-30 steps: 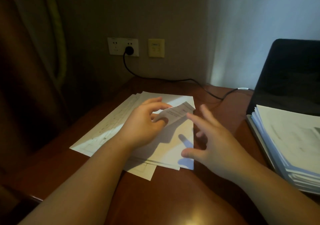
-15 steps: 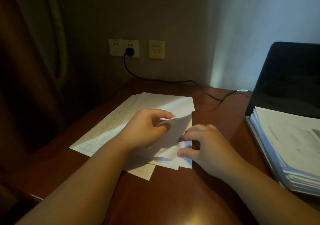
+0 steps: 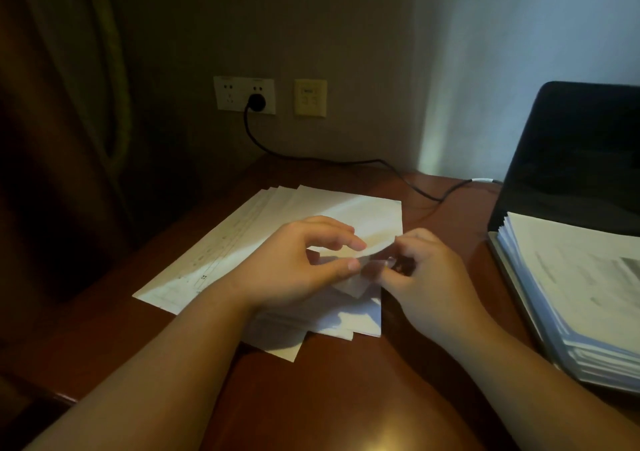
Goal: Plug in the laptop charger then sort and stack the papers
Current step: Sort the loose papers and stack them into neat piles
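With the charger plug [image 3: 255, 101] already seated in the wall socket [image 3: 244, 94] at eleven o'clock, still sorting: left hand [image 3: 298, 267] and right hand [image 3: 429, 277] curled, pinching one lifted sheet [image 3: 360, 242] over the loose papers [image 3: 277, 239] at centre, unstacked.

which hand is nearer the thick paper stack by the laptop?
Right. The right hand is at the right edge of the loose sheets, with bare desk between it and the thick stack. The left hand is farther left, over the sheets.
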The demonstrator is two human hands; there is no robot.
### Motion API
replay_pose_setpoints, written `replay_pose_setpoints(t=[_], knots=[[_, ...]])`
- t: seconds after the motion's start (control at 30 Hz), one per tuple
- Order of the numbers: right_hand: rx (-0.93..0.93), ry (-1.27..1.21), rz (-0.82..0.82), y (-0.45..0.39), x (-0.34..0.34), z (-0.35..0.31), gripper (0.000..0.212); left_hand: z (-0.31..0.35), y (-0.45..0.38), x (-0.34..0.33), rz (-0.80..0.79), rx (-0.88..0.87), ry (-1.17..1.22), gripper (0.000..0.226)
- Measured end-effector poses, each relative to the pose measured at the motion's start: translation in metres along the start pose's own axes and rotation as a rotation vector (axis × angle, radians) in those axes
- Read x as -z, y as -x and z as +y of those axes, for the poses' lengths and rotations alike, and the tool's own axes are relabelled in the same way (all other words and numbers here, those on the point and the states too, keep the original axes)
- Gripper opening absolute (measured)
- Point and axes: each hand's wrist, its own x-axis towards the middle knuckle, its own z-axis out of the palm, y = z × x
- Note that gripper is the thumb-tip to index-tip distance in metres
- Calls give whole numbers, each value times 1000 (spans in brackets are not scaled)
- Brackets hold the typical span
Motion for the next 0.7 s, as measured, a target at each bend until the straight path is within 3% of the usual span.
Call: replay_pose_setpoints(t=[0.13, 0.23, 0.3, 0.43, 0.6, 0.7], knots=[[-45, -83, 65, 0, 2, 1, 18, 0, 1, 0, -139, 33, -64, 46], [-78, -226, 137, 0, 1, 2, 19, -2, -1, -1, 30, 55, -115, 46], [-119, -158, 133, -1, 2, -1, 28, -2, -2, 0, 155, 80, -67, 44], [-127, -54, 8, 1, 3, 1, 67, -1, -4, 4, 255, 117, 41, 36], [31, 182, -159, 7, 5, 3, 54, -8, -4, 3, 259, 160, -2, 35], [15, 268, -364, 7, 6, 2, 63, -11, -5, 1, 211, 149, -71, 36]])
